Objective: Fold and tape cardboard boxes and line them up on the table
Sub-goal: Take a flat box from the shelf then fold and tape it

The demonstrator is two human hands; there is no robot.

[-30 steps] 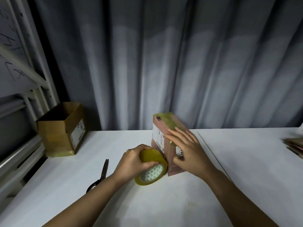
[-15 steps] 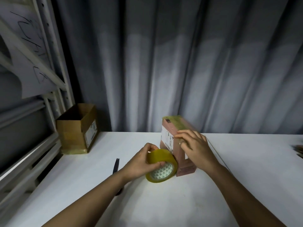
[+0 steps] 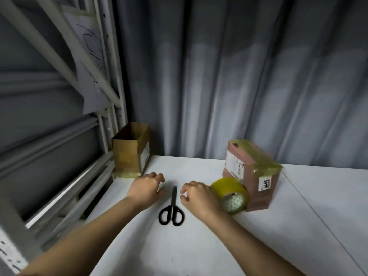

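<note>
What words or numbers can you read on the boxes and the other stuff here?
"6845": on the small white label on the pink taped box, printed sideways.
Big white label on that box's left side: print too small and blurred to read.
White label on the open brown box: too blurred to read.
Hanging paper sheet on the rack: black scribbles, not readable.
Tape roll and scissors: no text visible.

Storeroom or packing corner: metal shelving [image 3: 107, 108], grey curtain [image 3: 239, 86], white table [image 3: 199, 246].
</note>
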